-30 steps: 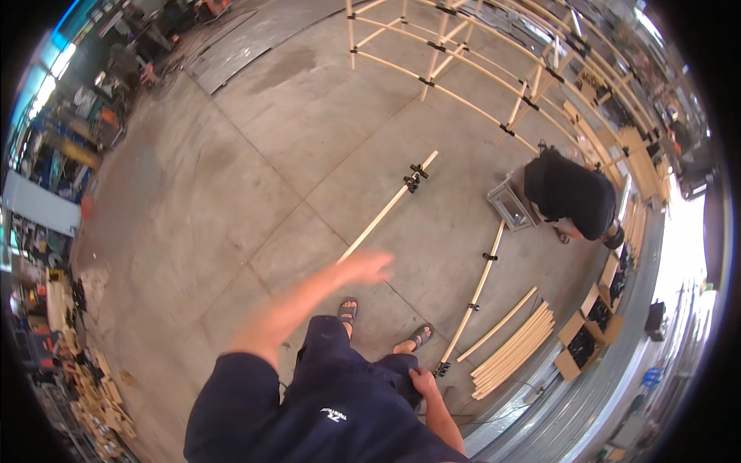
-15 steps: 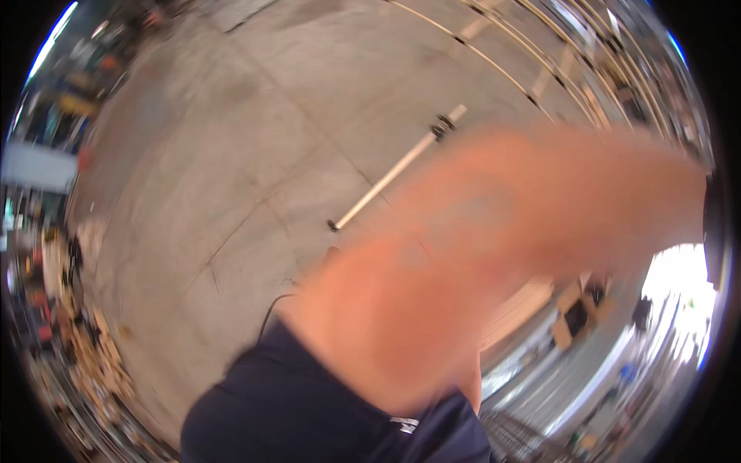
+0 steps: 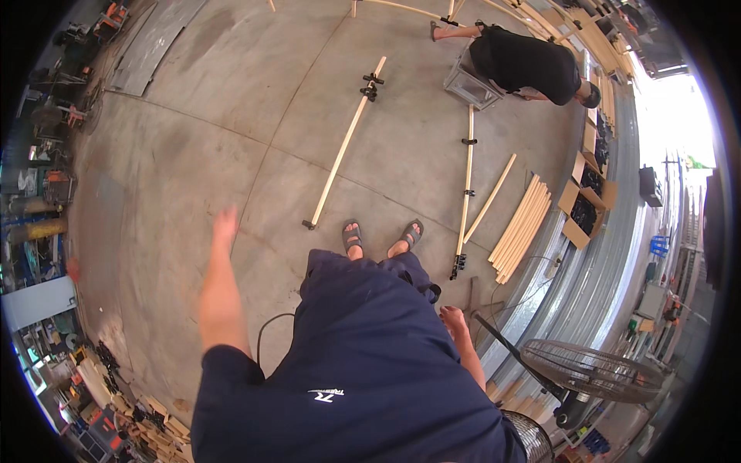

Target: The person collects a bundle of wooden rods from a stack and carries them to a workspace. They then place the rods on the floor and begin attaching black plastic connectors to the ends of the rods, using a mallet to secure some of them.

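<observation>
My left hand (image 3: 225, 222) reaches out over the concrete floor at the left, somewhat blurred; its fingers look stretched out and nothing shows in them. Low beside my right hip hangs my right hand (image 3: 453, 316), its fingers loosely bent, with no object visible in it. Ahead of my feet lies a long wooden pole (image 3: 340, 162) with black clamp fittings (image 3: 370, 89) near its far end and a black piece on its near end. To the right lies another wooden pole (image 3: 467, 177) with several black fittings. Neither hand touches a pole.
A person in black (image 3: 525, 62) bends over a grey metal frame (image 3: 471, 83) at the far right. Bare wooden poles (image 3: 521, 228) lie in a row near open cartons of black parts (image 3: 584, 212). A standing fan (image 3: 590, 370) is close on my right. Wooden framework (image 3: 409, 8) stands beyond.
The blurred arm that crossed the view has swung away, and my left arm now extends at the left. The view has shifted, bringing my feet, the right-hand poles and the other person into sight.
</observation>
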### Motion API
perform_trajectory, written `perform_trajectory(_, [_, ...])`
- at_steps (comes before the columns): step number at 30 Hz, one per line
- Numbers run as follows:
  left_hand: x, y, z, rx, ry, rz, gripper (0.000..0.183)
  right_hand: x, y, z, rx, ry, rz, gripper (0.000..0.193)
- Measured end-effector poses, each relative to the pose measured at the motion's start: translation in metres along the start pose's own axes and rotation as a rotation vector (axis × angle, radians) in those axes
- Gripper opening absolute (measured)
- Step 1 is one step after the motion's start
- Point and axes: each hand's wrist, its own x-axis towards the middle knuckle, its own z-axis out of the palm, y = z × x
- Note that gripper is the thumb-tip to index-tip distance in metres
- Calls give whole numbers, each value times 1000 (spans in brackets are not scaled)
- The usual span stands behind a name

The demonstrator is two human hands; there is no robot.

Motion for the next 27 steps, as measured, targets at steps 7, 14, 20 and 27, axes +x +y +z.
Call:
perform_trajectory(7, [-182,-190,59,73,-587,-655,65,65,-44,-53,-41,140,-331,35])
perform_trajectory(14, [-135,-135,73,-122,-233,-141,53,42,-211,-65,-224,249,-596,42])
perform_trajectory(20, [-103,2,94,-92,-261,255,39,44,-225,-38,-182,272,-729,42])
perform_trajectory(27, [-84,-18,122,-38,-326,386,26,43,-133,22,-172,128,-613,39])
